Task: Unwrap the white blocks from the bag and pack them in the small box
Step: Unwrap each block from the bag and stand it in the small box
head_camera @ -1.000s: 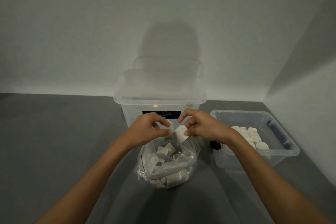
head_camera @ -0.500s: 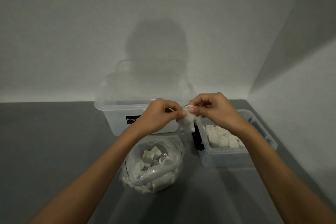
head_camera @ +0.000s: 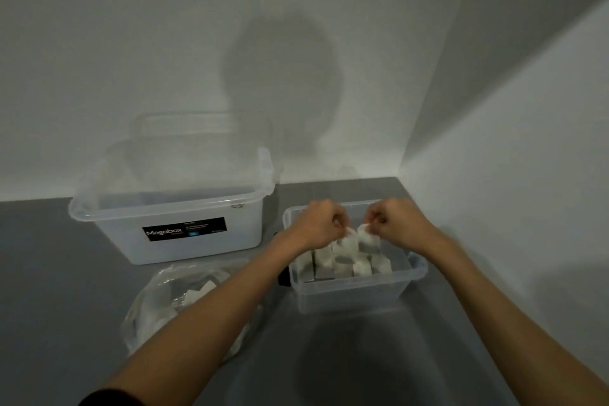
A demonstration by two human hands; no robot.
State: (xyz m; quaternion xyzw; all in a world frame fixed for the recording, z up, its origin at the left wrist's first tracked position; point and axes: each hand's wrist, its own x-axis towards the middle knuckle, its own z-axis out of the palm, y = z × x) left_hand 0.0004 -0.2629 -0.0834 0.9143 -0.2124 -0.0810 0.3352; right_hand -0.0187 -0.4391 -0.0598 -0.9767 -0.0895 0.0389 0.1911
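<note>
Poised over the small box [head_camera: 350,297]
Left hand [head_camera: 321,224] and right hand [head_camera: 395,224] each seemingly pinch a white block [head_camera: 369,241]; dropped askew, either could upset the packed blocks [head_camera: 342,266].

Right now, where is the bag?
In the head view, the bag lies lower left on the table, just in front of the big tub and left of the small box.

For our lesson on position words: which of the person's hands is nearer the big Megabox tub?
Left. The left hand hovers over the small box just right of the tub; the right hand is farther right, over the same box.
</note>
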